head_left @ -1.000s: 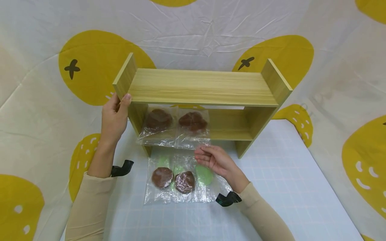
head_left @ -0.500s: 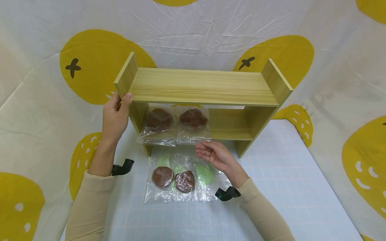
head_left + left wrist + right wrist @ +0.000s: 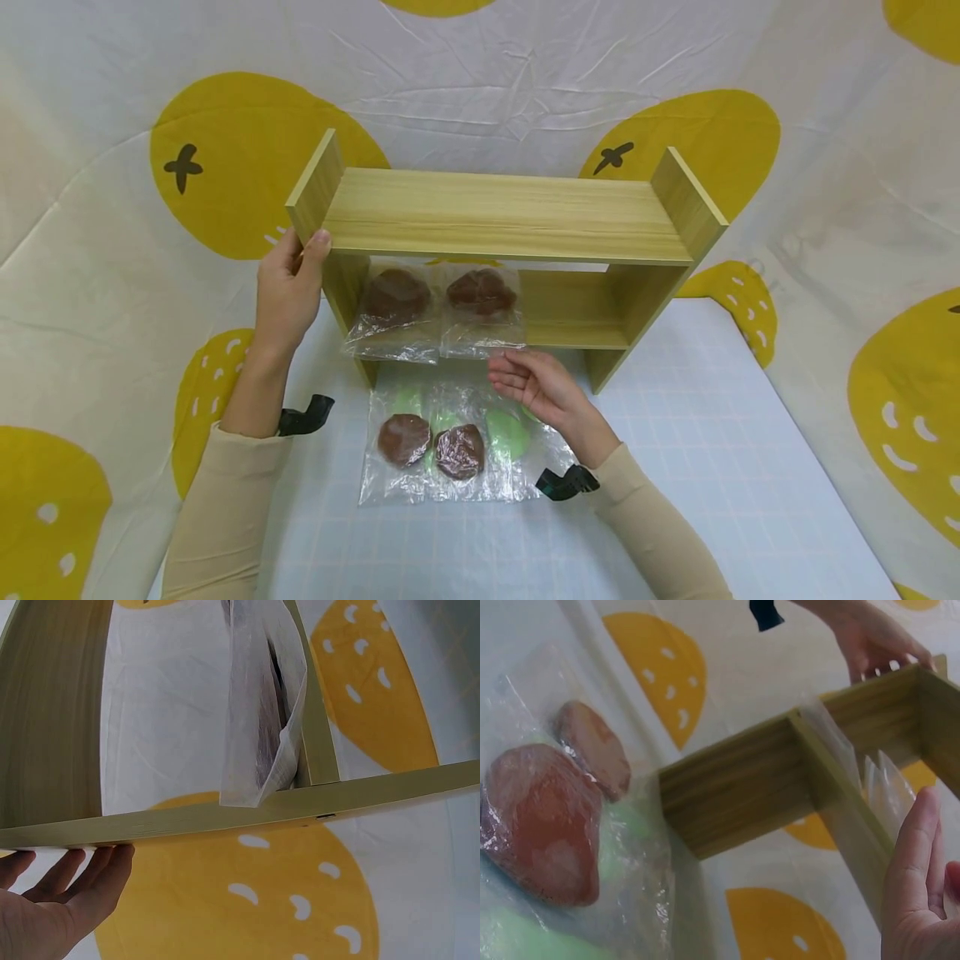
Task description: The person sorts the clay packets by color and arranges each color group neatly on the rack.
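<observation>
My left hand (image 3: 288, 292) holds the left side panel of a small wooden shelf (image 3: 510, 212), its thumb at the front; the left wrist view shows the fingers against the panel's outer face. Two clear plastic bags, each with a brown round flat piece, stand side by side on the middle board: the left bag (image 3: 396, 337) and the right bag (image 3: 483, 333). My right hand (image 3: 543, 392) is just below the right bag's lower edge, fingers fairly straight. Whether they touch the bag I cannot tell. In the right wrist view, the right hand's fingers (image 3: 911, 862) reach beside the bags.
More clear bags lie on the table (image 3: 675, 483) before the shelf, with a brown piece (image 3: 405, 440), another brown piece (image 3: 460, 452) and green pieces (image 3: 507, 435). A patterned cloth (image 3: 480, 92) hangs behind. Black bands (image 3: 567, 482) sit at the wrists.
My right hand has moved slightly up toward the shelf, and the lower edge of the right bag has shifted up a little. My left hand has stayed on the panel.
</observation>
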Demonstrator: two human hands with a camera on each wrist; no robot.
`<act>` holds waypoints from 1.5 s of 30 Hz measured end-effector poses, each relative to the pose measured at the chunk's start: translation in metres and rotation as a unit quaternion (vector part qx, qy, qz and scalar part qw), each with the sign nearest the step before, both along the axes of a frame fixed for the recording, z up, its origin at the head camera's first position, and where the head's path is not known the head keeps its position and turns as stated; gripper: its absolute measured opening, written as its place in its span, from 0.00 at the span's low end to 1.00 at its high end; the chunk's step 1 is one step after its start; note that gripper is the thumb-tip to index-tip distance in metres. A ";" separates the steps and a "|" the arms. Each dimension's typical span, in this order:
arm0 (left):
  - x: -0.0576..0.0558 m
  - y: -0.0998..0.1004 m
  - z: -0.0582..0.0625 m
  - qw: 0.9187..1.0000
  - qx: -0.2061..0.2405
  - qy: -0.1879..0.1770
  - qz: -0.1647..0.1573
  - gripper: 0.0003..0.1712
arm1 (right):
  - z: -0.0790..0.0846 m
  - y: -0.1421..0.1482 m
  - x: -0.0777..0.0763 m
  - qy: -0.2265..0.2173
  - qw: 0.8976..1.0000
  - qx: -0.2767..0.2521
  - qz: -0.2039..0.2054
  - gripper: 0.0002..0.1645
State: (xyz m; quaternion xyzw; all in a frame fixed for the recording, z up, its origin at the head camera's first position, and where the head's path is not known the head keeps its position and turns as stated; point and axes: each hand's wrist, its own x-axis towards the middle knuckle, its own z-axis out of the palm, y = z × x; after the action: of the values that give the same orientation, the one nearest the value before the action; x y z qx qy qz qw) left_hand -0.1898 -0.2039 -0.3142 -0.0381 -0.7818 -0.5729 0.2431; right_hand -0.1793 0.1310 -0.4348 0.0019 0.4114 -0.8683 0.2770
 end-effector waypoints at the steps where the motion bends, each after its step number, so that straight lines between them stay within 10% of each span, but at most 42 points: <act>1: 0.000 0.000 0.000 1.000 -0.001 0.000 0.000 0.27 | 0.000 0.000 0.001 0.002 1.000 0.003 0.000 0.16; 27: -0.001 -0.001 -0.001 1.000 0.001 0.009 0.003 0.25 | -0.014 0.025 0.026 0.132 0.976 0.173 0.013 0.22; 45: -0.001 -0.001 -0.001 1.000 -0.001 0.008 0.005 0.26 | -0.048 0.046 0.045 0.132 0.957 0.255 0.036 0.29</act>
State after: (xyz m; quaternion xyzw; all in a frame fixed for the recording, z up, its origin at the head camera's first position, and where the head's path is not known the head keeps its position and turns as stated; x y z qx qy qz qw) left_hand -0.1904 -0.2045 -0.3153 -0.0393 -0.7802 -0.5710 0.2523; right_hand -0.1346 0.1769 -0.4830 -0.0573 0.6515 -0.7167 0.2419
